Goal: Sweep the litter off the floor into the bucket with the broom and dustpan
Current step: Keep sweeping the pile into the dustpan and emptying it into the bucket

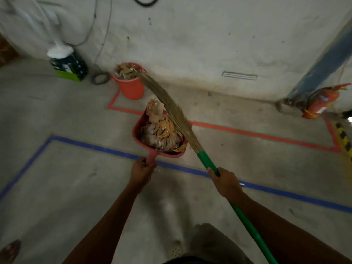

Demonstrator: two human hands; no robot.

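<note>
Red plastic dustpan [137, 137] is being held out ahead by the left hand [142, 171], its fingers curling round the handle; paper litter [163, 133] is heaping it. Beyond, the bucket [131, 87] is standing on the floor [57, 187], brimming with scraps. The broom [172, 107] is lying across the pan's right edge, bristle tips reaching the bucket, the right hand [226, 181] gripping its green handle.

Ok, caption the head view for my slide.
Left hand holds a red dustpan heaped with litter, right hand the broom across it, facing the red bucket.

Dim, soft-focus view, motion-blurred and bowed at edges.
</note>
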